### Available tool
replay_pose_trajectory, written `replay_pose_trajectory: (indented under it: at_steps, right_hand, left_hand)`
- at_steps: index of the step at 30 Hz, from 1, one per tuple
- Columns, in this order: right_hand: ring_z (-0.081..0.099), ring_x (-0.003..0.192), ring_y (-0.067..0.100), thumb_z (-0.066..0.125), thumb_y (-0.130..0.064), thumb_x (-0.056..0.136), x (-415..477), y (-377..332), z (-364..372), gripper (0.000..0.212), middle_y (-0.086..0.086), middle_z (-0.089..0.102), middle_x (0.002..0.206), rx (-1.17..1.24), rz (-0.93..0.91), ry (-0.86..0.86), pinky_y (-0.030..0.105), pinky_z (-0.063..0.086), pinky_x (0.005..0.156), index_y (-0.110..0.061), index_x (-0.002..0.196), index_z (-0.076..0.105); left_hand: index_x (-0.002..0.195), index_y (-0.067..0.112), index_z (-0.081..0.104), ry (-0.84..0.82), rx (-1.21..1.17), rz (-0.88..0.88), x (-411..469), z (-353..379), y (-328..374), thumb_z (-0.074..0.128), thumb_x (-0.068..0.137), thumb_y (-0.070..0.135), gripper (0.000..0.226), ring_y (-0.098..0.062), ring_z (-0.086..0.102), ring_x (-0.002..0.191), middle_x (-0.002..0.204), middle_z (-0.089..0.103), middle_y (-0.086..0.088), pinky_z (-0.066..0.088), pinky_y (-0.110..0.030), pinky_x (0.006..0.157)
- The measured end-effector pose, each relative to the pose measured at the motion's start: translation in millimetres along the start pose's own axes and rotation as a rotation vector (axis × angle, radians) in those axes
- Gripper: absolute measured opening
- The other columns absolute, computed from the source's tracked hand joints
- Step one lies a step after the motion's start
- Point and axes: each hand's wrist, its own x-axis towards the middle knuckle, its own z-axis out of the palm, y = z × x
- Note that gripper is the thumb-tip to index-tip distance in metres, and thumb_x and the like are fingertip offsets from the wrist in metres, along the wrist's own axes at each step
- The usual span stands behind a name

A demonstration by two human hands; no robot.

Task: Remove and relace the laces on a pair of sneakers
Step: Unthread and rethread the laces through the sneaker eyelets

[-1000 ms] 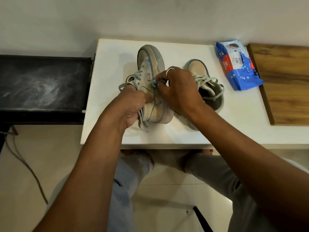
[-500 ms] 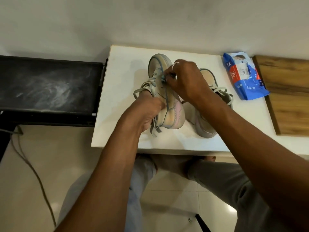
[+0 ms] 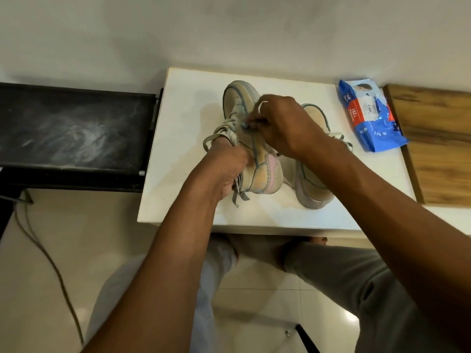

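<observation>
Centre frame: left hand grips the tilted sneaker. Right hand pinches its lace just above.

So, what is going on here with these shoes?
A person is working on one sneaker of a pair on the white table. The left hand grips that sneaker from the side, and the right hand pinches its lace near the eyelets. The other sneaker lies beside it, in neither hand.
</observation>
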Motion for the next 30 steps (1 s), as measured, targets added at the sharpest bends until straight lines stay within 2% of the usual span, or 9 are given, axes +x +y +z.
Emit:
replay_pose_trajectory:
  at_steps: [3,5,7,10,15,21,25,30]
  right_hand:
    - [0.065,0.086,0.02,0.066,-0.014,0.09,-17.7,-2.2,-9.9,0.021,0.006,0.073,0.103,0.034,0.025,-0.072,0.026,0.047,0.075,-0.017,0.108,0.077]
    - [0.063,0.081,0.014,0.069,-0.015,0.089,-23.5,-3.4,-10.6,0.02,0.004,0.075,0.101,0.065,0.051,-0.054,0.022,0.044,0.072,-0.018,0.107,0.077]
    - [0.063,0.079,0.015,0.069,-0.015,0.088,-22.6,-3.4,-4.7,0.02,0.005,0.075,0.099,0.079,0.081,0.01,0.024,0.045,0.071,-0.017,0.105,0.078]
    - [0.065,0.084,0.026,0.066,-0.011,0.084,-11.8,-1.2,5.9,0.019,0.01,0.073,0.096,0.057,0.099,0.093,0.033,0.05,0.074,-0.011,0.099,0.078]
    - [0.063,0.092,0.029,0.064,-0.009,0.083,16.2,-1.4,6.9,0.02,0.012,0.07,0.098,-0.035,0.068,0.124,0.04,0.052,0.076,-0.01,0.098,0.077]
    - [0.063,0.092,0.028,0.058,-0.008,0.078,37.8,4.1,-1.9,0.027,0.009,0.07,0.097,-0.059,0.023,0.041,0.042,0.053,0.077,-0.013,0.095,0.078]
    - [0.065,0.09,0.026,0.062,-0.012,0.08,19.3,-1.8,-5.8,0.022,0.006,0.072,0.096,-0.013,-0.045,-0.057,0.042,0.054,0.078,-0.017,0.096,0.078]
    - [0.066,0.084,0.022,0.066,-0.012,0.081,-16.6,-8.6,-4.0,0.021,0.004,0.072,0.094,0.067,-0.087,-0.091,0.037,0.054,0.075,-0.014,0.099,0.078]
  left_hand:
    - [0.125,0.018,0.06,0.002,-0.003,0.01,0.8,-0.1,-1.1,0.058,0.077,-0.002,0.051,-0.032,0.067,0.099,0.109,0.07,-0.007,0.057,-0.054,0.08]
    - [0.127,0.017,0.058,0.001,0.01,0.007,1.2,1.1,-1.1,0.059,0.076,0.0,0.054,-0.032,0.067,0.1,0.111,0.069,-0.007,0.057,-0.053,0.082]
    - [0.129,0.019,0.057,0.009,0.039,0.008,0.7,3.0,-0.4,0.06,0.078,0.003,0.053,-0.031,0.066,0.101,0.111,0.069,-0.006,0.057,-0.052,0.082]
    - [0.127,0.02,0.058,0.024,0.061,0.012,-0.7,4.3,1.2,0.061,0.074,0.01,0.054,-0.029,0.066,0.1,0.11,0.069,-0.004,0.057,-0.049,0.083]
    - [0.12,0.019,0.061,0.026,0.079,-0.016,-1.0,2.2,1.5,0.062,0.068,0.011,0.053,-0.03,0.067,0.097,0.105,0.07,-0.005,0.057,-0.049,0.083]
    - [0.125,0.017,0.058,0.036,0.035,-0.039,-1.3,1.3,-0.1,0.064,0.073,0.005,0.053,-0.032,0.066,0.101,0.11,0.069,-0.007,0.056,-0.051,0.084]
    - [0.125,0.016,0.058,0.064,-0.004,-0.064,-0.9,1.5,1.1,0.064,0.079,0.0,0.05,-0.033,0.065,0.102,0.112,0.067,-0.008,0.055,-0.054,0.083]
    - [0.127,0.017,0.058,0.032,-0.088,-0.041,-4.8,2.1,4.2,0.05,0.082,-0.015,0.056,-0.033,0.067,0.099,0.112,0.068,-0.011,0.057,-0.055,0.078]
